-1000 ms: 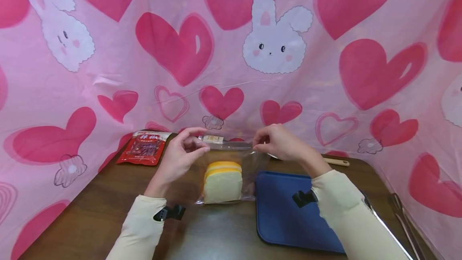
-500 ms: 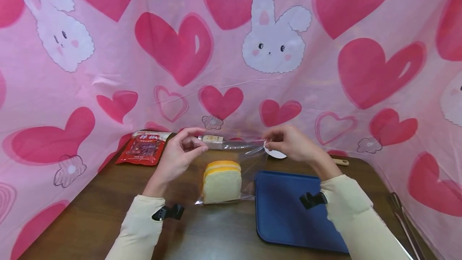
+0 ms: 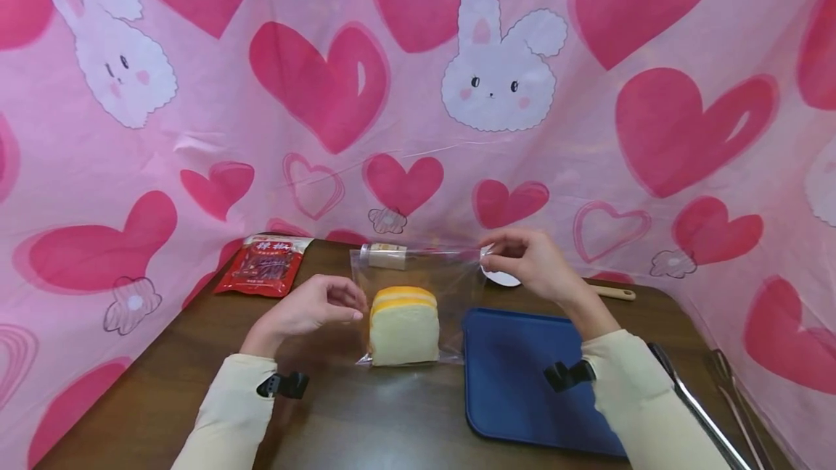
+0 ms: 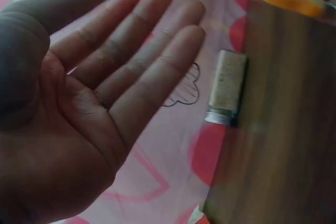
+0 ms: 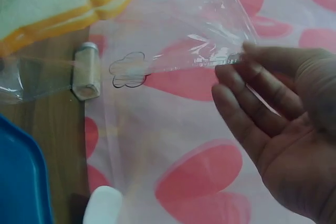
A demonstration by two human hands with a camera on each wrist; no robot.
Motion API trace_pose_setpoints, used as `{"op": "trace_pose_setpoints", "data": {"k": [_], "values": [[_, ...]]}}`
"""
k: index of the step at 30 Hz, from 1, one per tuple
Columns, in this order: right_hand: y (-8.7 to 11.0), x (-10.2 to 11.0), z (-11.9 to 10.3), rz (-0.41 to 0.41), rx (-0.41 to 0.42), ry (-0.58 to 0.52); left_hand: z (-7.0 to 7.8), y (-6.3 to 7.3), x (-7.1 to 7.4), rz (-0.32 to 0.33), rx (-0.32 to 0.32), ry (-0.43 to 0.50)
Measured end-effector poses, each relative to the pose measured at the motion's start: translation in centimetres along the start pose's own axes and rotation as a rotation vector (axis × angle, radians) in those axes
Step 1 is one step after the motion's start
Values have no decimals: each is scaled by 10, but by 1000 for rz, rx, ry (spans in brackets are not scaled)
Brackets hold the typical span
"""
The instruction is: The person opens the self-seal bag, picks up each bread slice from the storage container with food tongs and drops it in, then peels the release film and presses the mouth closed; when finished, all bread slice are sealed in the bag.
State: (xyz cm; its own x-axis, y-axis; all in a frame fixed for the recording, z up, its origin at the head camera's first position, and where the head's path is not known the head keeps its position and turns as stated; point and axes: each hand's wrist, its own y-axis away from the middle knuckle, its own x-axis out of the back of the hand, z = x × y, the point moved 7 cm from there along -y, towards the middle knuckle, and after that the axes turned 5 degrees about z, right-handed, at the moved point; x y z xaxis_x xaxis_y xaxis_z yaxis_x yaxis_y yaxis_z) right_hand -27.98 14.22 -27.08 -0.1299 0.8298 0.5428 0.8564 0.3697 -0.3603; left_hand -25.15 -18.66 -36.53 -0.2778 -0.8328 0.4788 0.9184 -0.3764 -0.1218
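Slices of white bread (image 3: pixel 405 328) with an orange-yellow crust stand upright inside a clear plastic bag (image 3: pixel 457 289) near the middle of the table. By the bag's top right corner, my right hand (image 3: pixel 532 260) pinches the film between thumb and fingertips; the right wrist view shows the film (image 5: pixel 194 14) stretched from that pinch. My left hand (image 3: pixel 313 310) is beside the bag's left edge, level with the top of the bread. Its fingers (image 4: pixel 152 72) look long and relaxed in the left wrist view, with nothing in the palm. Whether its fingertips touch the film cannot be told.
Right of the bag lies a blue tray (image 3: pixel 516 383). Behind stand a small capped jar (image 3: pixel 387 257), a white object (image 3: pixel 501 278) and a wooden handle (image 3: pixel 615 292). A red packet (image 3: pixel 264 267) lies back left. Metal tongs (image 3: pixel 695 401) lie along the right edge.
My left hand has let go of the bag's top left corner and dropped beside the bread. My right hand has shifted right along the top edge, drawing the bag flatter and wider.
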Motion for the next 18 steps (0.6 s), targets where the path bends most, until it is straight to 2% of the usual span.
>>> {"op": "trace_pose_setpoints", "data": {"k": [3,6,9,11,14,18], "values": [[5,-3,15,-31,-10,-93,-3,-2,-4,19,5,-21],[14,-20,43,-135,-52,-159,1,-4,-7,37,-14,-52],[21,-49,73,-253,-93,-136,2,-4,-8,43,-18,-70],[23,-68,87,-297,-104,-68,1,-4,-7,49,-12,-72],[23,-86,100,-284,-113,17,-3,-3,-6,60,-4,-55],[22,-90,103,-212,-117,61,-14,-2,-2,72,29,26]]}}
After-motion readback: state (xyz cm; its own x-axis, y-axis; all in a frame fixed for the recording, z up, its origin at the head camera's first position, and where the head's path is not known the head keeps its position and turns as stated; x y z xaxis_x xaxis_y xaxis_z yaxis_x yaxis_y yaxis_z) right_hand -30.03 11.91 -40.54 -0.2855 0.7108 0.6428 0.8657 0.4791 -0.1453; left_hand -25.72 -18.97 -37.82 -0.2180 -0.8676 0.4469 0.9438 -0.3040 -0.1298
